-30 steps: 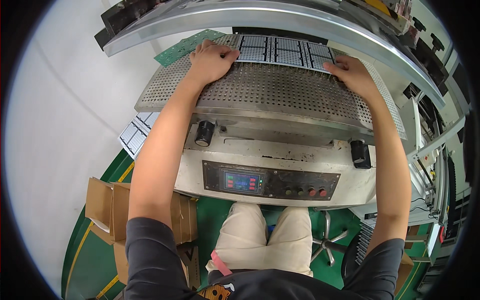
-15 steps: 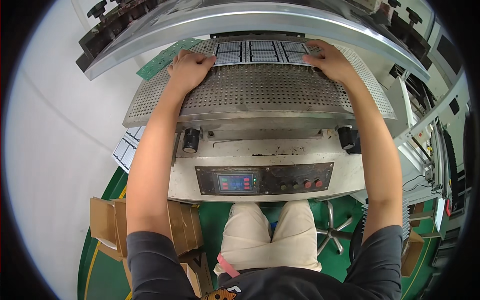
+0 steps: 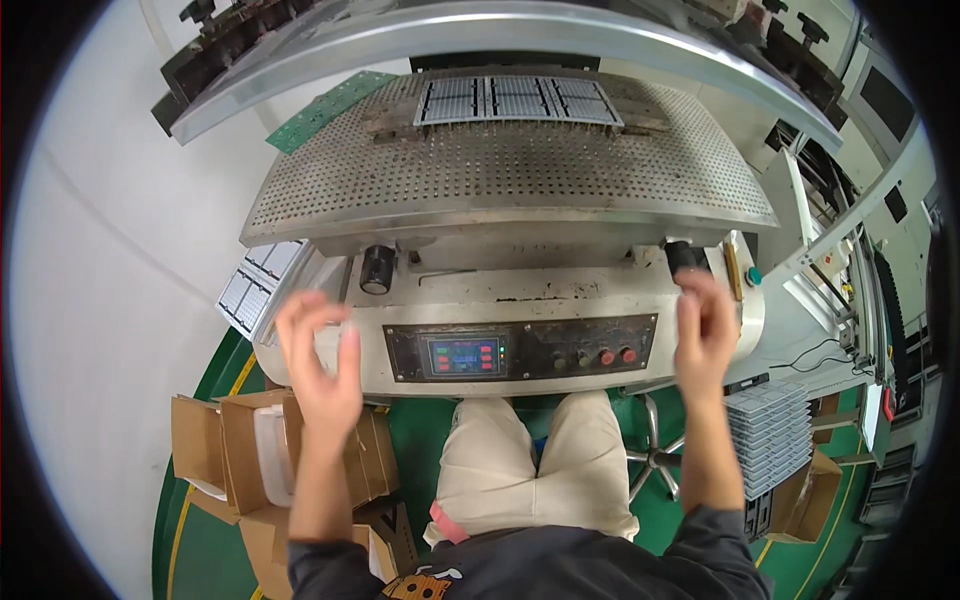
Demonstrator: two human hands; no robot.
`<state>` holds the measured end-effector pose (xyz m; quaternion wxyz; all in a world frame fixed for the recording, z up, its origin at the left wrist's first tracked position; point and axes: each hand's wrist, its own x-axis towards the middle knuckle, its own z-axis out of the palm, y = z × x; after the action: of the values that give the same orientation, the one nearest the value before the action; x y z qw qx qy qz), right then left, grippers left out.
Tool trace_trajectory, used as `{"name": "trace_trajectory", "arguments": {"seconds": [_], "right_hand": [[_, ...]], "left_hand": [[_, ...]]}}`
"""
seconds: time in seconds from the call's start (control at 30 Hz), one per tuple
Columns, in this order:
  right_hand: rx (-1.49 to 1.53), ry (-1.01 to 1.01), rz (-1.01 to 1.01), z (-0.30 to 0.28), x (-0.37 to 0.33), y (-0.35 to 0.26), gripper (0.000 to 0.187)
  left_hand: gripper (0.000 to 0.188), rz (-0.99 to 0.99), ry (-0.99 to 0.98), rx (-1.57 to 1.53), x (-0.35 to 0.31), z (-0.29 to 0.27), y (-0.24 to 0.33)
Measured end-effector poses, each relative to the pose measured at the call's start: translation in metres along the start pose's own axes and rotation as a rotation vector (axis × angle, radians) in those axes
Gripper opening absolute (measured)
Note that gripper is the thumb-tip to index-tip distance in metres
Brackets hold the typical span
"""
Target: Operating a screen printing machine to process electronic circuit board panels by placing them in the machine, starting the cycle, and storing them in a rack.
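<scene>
A white panel with black line patterns in three sections (image 3: 520, 100) lies flat on the far part of the perforated metal bed (image 3: 480, 205). Both hands are off it. My left hand (image 3: 322, 365) hovers at the machine's front left, thumb and fingers apart and holding nothing. On the other side my right hand (image 3: 706, 330), blurred by motion, is raised near the black right knob (image 3: 683, 257); its fingers are loosely bent and apart, with nothing seen in them. Between the hands is the control panel (image 3: 590, 350) with a small lit screen (image 3: 465, 358) and red buttons.
A metal-edged frame (image 3: 500, 28) overhangs the bed's back. A green perforated board (image 3: 325, 110) lies at the bed's far left. More patterned panels (image 3: 250, 295) sit left of the machine. Cardboard boxes (image 3: 245, 450) stand at lower left, stacked grey trays (image 3: 768, 435) at right.
Both hands have let go of the panel and drawn back toward me, down to the machine's front. The panel stays on the bed. The view has shifted slightly.
</scene>
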<state>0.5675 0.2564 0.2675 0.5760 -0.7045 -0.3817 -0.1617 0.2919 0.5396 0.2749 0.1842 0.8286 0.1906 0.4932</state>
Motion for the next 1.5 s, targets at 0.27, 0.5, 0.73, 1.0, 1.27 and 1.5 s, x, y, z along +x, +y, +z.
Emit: {"name": "trace_trajectory", "arguments": {"seconds": [0.27, 0.5, 0.73, 1.0, 1.27, 1.5], "right_hand": [[-0.074, -0.66, 0.116, 0.101, -0.133, 0.005, 0.037], [-0.345, -0.639, -0.09, 0.152, -0.137, 0.014, 0.048], [-0.375, -0.581, -0.183, 0.149, -0.137, 0.021, 0.049], [-0.268, -0.617, -0.18, 0.129, -0.147, 0.013, 0.053], [-0.416, -0.741, -0.072, 0.142, -0.152, 0.005, 0.059], [-0.149, -1.065, 0.0, 0.087, -0.192, 0.024, 0.048]], "left_hand": [[0.01, -0.503, -0.276, -0.286, -0.131, 0.061, -0.047], [0.022, -0.487, -0.211, -0.313, -0.147, 0.11, -0.068], [0.021, -0.507, -0.228, -0.315, -0.148, 0.108, -0.067], [0.023, -0.5, -0.197, -0.333, -0.149, 0.11, -0.069], [0.022, -0.504, -0.176, -0.355, -0.15, 0.113, -0.071], [0.022, -0.462, -0.225, -0.321, -0.147, 0.11, -0.069]]}}
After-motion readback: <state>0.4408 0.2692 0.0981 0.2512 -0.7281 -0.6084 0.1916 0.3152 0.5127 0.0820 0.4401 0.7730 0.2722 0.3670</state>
